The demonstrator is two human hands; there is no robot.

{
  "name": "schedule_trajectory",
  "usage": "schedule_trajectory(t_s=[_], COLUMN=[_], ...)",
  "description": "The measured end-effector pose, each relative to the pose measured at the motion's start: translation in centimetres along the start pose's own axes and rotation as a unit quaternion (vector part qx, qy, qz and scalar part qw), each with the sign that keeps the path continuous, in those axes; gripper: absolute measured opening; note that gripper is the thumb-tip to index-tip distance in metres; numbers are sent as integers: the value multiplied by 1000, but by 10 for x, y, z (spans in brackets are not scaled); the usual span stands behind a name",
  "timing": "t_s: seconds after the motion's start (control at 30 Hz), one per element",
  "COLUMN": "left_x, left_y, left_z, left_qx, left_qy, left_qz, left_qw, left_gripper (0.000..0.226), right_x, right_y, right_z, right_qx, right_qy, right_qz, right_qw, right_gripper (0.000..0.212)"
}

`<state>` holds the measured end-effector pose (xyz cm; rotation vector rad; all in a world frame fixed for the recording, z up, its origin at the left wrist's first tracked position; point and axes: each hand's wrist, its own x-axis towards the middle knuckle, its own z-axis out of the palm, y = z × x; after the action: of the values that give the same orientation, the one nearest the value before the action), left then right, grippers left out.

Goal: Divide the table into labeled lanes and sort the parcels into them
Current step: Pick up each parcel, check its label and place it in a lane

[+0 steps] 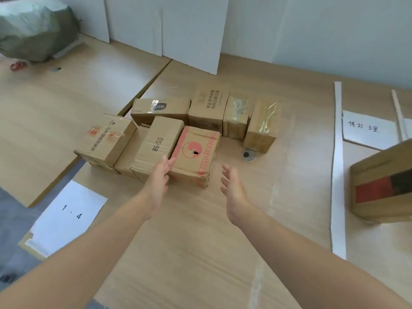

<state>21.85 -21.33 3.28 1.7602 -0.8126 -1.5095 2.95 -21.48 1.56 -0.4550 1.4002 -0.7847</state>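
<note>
Cardboard boxes (pixel 194 150), seven I count clustered on the table (pixel 200 241), an eighth box (pixel 383 186) apart, two paper labels (pixel 71 215), left hand (pixel 159 181), right hand (pixel 233 188), both grips spread.

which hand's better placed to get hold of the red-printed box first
Left, probably. The left hand has its straight fingers at the near left edge of the red-printed box, while the right hand hovers open, apart from it, to its right.
</note>
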Motion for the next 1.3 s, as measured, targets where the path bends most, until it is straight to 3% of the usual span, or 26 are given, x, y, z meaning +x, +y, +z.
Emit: schedule_trajectory(t_s=[0.1, 0.23, 0.37, 0.5, 0.67, 1.03, 1.17, 1.3], left_x=[24, 45, 56, 57, 41, 27, 29, 43], left_y=[5, 11, 18, 21, 20, 12, 15, 13], left_z=[3, 1, -2, -3, 11, 26, 28, 27], left_qx=[23, 55, 92, 127, 170, 253, 216, 156], left_qy=[14, 16, 13, 18, -20, -59, -22, 16], left_qz=[-17, -18, -19, -23, 19, -10, -8, -79], left_qw=[1000, 998, 995, 991, 985, 966, 976, 984], left_gripper=[55, 48, 63, 94, 61, 63, 59, 74], right_x=[22, 32, 50, 65, 51, 47, 46, 41], right_y=[-12, -25, -16, -2, 1, 8, 7, 4], right_z=[10, 27, 36, 43, 44, 29, 15, 4], right_qx=[-3, -15, -22, -35, -47, -46, -64, -97], right_qy=[10, 10, 13, -2, 4, 12, 49, 68], right_qz=[20, 34, 28, 8, -2, -2, 3, 5], right_qw=[1000, 999, 999, 999, 999, 999, 997, 993], right_gripper=[34, 29, 34, 43, 41, 45, 45, 47])
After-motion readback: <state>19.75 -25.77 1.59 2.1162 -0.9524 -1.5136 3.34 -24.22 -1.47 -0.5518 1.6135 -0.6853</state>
